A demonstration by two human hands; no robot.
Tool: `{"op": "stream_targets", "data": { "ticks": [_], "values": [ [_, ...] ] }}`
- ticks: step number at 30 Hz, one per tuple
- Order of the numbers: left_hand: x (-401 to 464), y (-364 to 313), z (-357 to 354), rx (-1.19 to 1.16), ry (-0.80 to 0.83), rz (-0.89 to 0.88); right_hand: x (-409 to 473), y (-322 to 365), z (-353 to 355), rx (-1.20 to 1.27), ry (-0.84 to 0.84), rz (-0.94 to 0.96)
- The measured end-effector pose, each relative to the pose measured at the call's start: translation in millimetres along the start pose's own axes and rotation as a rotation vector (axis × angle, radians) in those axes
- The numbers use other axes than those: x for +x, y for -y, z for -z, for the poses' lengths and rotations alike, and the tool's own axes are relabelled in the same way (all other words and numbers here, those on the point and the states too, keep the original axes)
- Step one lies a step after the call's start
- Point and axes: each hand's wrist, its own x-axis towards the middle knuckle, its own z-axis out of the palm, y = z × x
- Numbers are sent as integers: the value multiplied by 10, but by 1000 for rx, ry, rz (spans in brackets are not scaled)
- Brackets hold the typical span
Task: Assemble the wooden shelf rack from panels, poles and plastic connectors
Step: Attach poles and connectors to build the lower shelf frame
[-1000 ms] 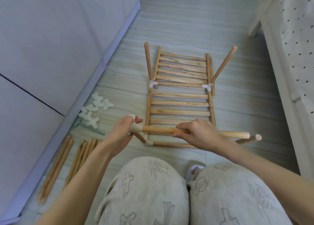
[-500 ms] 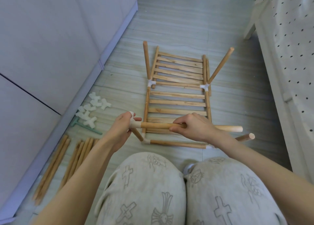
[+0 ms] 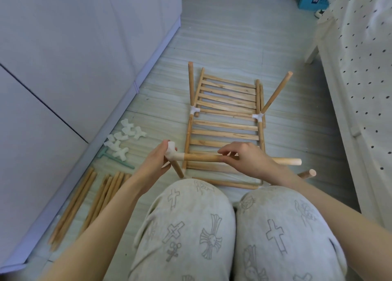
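Evidently a crossbar is being seated at the near left corner: the left hand (image 3: 156,164) grips the white plastic connector (image 3: 172,152) atop a short upright, while the right hand (image 3: 246,161) curls round the horizontal pole (image 3: 203,158) entering it. Next, I judge, its free end needs a connector on the right upright (image 3: 307,173). Beyond the hands, the slatted panels (image 3: 227,119) lie on the floor (image 3: 222,47).

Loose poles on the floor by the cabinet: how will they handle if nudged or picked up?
The loose poles look round and smooth, so a sideways nudge would probably roll them across the floor. They appear to be straight, thin wood, likely stiff and light for their length. Lying bunched side by side, one may be awkward to pinch out alone.
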Motion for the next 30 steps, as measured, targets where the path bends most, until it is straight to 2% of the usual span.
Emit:
{"op": "stream_targets", "data": {
  "ticks": [5,9,13,16,21,25,30],
  "values": [
    [-31,49,157,68,20,-46,178,149,139,67,49,11],
    [82,127,316,151,-52,-31,529,301,203,0,214,33],
    [377,402,631,369,-122,33,991,342,166,-124,367,64],
    [722,627,932,640,-168,60,1441,271,-38,-194,452,69],
    [1342,866,1352,989,-336,95,2095,31,-641,-226,575,59],
    [1719,978,1562,1119,-491,115,2342,-166,-1005,-178,648,14],
    [1879,1043,1645,1170,-540,129,2339,-242,-1101,-121,668,-21]
  ]
}}
